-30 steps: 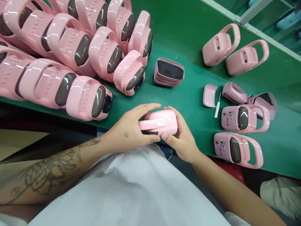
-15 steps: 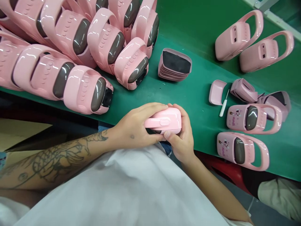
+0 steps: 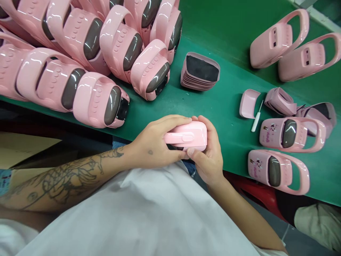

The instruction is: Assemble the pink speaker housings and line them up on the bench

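A pink plastic device with a loop handle is held between my two hands above the front edge of the green bench. My left hand wraps round its left end, over the handle side. Around the right end curl the fingers of my right hand, with the thumb pressed on the near lower edge. The fingers on the far side and most of the device's dark window are hidden. Beyond my hands stands a stack of pale pink curved covers with black inner faces.
Several similar pink devices crowd the bench's left side. To the right are a white-handled pointed tool, a loose cover, more covers and two printed devices. Two devices stand at the far right.
The view has shifted slightly, so the bench items on the right appear farther right. My hands keep nearly the same grip on the pink device.
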